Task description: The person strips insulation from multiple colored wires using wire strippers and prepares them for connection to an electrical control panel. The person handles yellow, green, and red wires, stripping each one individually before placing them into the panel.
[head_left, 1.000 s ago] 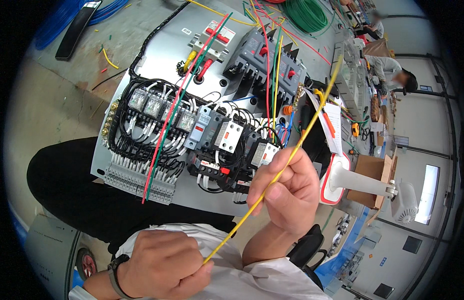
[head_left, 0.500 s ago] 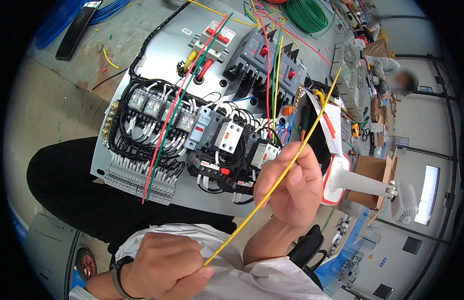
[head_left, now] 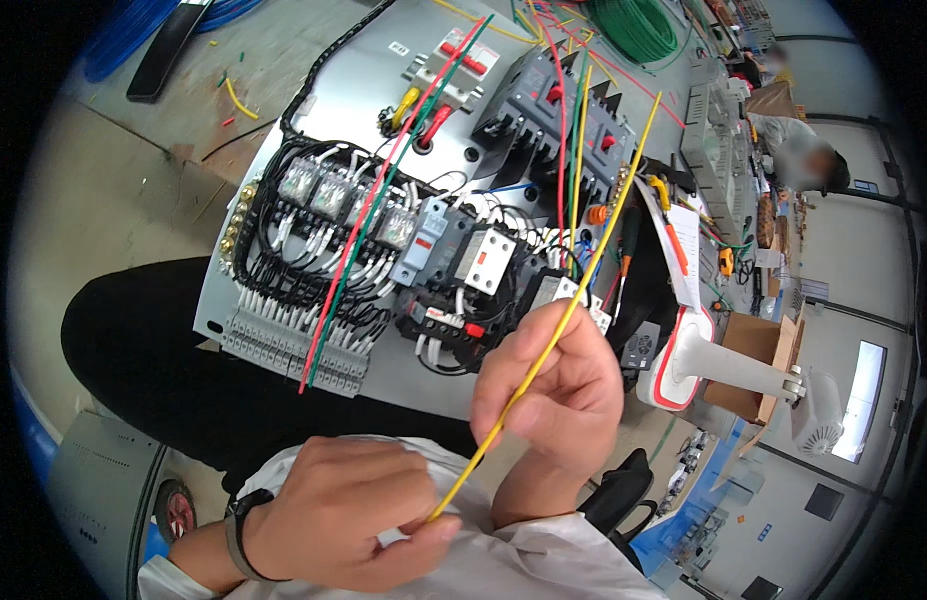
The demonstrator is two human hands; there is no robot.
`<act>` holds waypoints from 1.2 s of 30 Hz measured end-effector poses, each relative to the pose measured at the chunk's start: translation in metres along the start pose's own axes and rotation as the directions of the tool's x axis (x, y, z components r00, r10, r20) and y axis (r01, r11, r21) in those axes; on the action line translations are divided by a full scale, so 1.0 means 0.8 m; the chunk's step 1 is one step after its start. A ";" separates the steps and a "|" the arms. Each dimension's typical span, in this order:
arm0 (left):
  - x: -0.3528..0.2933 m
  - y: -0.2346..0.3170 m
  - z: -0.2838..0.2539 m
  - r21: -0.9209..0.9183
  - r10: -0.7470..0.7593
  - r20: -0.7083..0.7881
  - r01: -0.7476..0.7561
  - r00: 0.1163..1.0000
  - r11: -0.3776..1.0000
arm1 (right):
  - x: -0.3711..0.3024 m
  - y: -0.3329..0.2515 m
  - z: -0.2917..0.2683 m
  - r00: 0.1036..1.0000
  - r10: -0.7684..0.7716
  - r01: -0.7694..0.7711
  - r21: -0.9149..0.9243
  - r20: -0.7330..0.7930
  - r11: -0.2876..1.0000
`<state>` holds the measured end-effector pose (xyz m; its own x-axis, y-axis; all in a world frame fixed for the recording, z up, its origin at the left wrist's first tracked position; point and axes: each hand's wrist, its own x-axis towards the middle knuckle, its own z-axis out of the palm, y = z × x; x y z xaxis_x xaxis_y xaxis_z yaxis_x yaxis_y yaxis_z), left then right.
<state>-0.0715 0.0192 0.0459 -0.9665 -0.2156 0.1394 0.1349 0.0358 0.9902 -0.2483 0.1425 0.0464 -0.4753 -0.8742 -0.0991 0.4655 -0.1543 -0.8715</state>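
Note:
A long yellow wire [head_left: 620, 205] slants across the lower right, from low centre up past the panel's right side. My left hand [head_left: 349, 510] pinches its lower end between thumb and curled fingers. Farther up, my right hand [head_left: 564, 395] holds the same wire with bent fingers and thumb. Beyond my hands lies a metal mounting panel [head_left: 334, 105] fitted with clear relays [head_left: 329, 196], contactors [head_left: 484, 257], dark grey breakers [head_left: 544, 110] and a terminal strip [head_left: 284, 347]. A red wire [head_left: 349, 255] and a green wire [head_left: 369, 225] lie loosely across it.
A black phone-like slab [head_left: 169, 55] and blue wire coils [head_left: 119, 40] are at the far left. A green wire coil [head_left: 639, 28] sits at the back. Right of the panel are a screwdriver [head_left: 629, 240], papers [head_left: 684, 265] and a white fan [head_left: 729, 370]. Another person works farther right.
My right hand has come down and left, nearer my left hand, still on the yellow wire. The whole view has shifted a little, so the panel appears farther right and higher.

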 end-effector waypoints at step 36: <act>-0.013 0.017 0.025 0.091 -0.034 -0.060 0.040 0.998 0.995 | 0.027 -0.035 -0.039 0.998 -0.048 0.041 -0.125 -0.051 0.991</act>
<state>-0.0643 0.0416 0.0579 -0.9556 -0.2750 0.1056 0.0760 0.1162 0.9903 -0.2947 0.1418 0.0535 -0.5349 -0.8409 -0.0817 0.3482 -0.1313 -0.9282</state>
